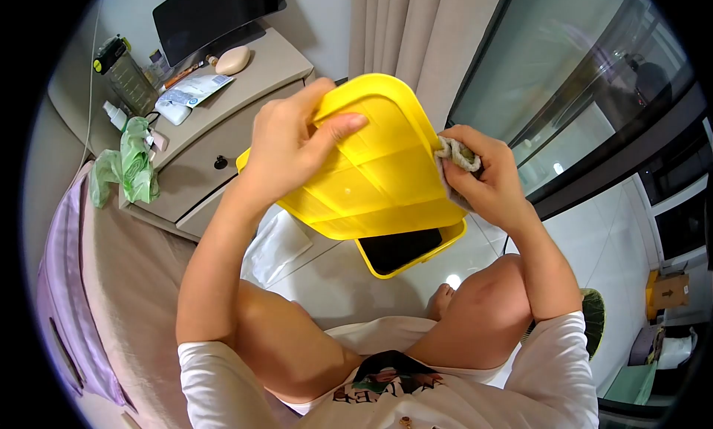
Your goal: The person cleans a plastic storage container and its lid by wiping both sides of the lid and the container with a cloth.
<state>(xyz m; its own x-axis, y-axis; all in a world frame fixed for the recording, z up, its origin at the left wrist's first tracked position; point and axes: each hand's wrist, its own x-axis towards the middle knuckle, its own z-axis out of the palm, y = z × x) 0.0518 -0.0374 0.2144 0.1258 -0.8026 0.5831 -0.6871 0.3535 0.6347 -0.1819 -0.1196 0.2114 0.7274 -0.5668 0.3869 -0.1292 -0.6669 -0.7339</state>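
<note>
A yellow plastic lid (371, 169) is held up tilted in front of me. My left hand (293, 135) grips its upper left edge, the thumb lying across the face and the fingers behind. In my right hand (483, 169) a crumpled grey cloth (459, 156) is bunched and pressed against the lid's right edge. Below, on the floor, stands a yellow bin (438, 257) with something black inside; the lid hides most of it.
To the left, a bedside cabinet (286, 54) carries a monitor (215, 17), a water bottle (128, 76) and small items. A green plastic bag (136, 161) hangs by the bed (137, 280). White plastic (275, 247) lies on the floor. Glass doors (549, 80) stand at right.
</note>
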